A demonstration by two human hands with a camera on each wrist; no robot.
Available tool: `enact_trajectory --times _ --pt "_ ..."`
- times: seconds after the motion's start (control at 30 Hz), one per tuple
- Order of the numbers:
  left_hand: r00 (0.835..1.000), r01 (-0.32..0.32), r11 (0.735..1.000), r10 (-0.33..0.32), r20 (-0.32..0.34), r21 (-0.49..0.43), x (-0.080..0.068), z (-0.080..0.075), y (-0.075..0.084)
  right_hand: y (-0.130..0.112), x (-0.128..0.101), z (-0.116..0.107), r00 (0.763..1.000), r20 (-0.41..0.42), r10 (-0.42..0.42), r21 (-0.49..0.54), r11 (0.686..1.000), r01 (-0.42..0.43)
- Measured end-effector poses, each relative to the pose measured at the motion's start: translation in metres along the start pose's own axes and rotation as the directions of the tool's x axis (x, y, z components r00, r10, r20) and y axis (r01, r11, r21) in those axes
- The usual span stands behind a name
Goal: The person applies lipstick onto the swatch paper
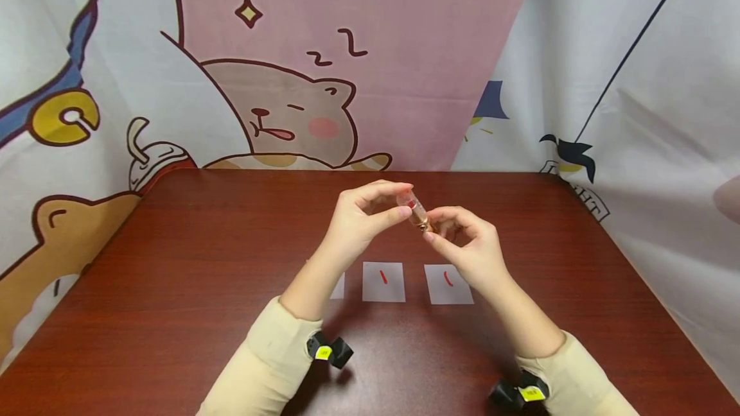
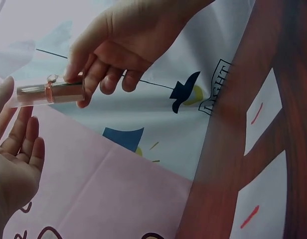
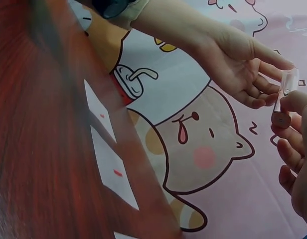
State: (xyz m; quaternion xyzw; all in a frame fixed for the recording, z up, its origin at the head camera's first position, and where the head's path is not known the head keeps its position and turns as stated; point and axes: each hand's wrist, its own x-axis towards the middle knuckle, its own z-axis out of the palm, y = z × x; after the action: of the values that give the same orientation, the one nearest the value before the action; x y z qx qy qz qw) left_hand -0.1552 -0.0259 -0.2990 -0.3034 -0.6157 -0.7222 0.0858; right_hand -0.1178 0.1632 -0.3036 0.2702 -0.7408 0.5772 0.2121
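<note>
A lipstick tube (image 1: 419, 216) with a clear end and a rose-gold end is held up above the table, tilted, between both hands. My left hand (image 1: 360, 218) pinches the clear end between thumb and fingers. At the lower, rose-gold end, my right hand (image 1: 475, 250) grips with thumb and forefinger. In the left wrist view, the lipstick tube (image 2: 56, 93) lies almost level, with a gold band around its middle. The right wrist view shows the round base of the lipstick tube (image 3: 281, 119); fingers partly cover its sides.
On the brown table (image 1: 231, 230) lie white paper squares with red strokes: one in the middle (image 1: 384, 291), another paper square (image 1: 457, 294) to the right, and a third paper square (image 1: 338, 287) partly behind the left forearm. A cartoon-printed cloth (image 1: 416, 50) hangs behind the table.
</note>
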Motion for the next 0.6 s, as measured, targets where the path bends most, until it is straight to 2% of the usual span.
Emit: enact_trajectory --times 0.17,0.33,0.4,0.6 --pt "1.0 0.004 1.0 -0.004 0.023 0.006 0.011 0.009 -0.002 0.003 0.004 -0.007 0.997 0.02 0.077 -0.073 0.994 -0.075" --pt "0.999 0.013 0.999 -0.015 0.039 0.032 0.023 0.02 -0.011 0.011 0.007 -0.018 0.991 0.029 0.131 -0.106 0.986 -0.127" --pt "0.999 0.03 0.997 -0.032 0.04 0.067 0.027 0.024 -0.016 0.016 0.008 -0.022 0.989 0.03 0.146 -0.113 0.983 -0.142" --pt "0.993 0.101 0.992 -0.106 0.058 0.07 0.036 0.037 -0.038 0.035 0.008 -0.036 0.979 0.033 0.201 -0.161 0.968 -0.193"
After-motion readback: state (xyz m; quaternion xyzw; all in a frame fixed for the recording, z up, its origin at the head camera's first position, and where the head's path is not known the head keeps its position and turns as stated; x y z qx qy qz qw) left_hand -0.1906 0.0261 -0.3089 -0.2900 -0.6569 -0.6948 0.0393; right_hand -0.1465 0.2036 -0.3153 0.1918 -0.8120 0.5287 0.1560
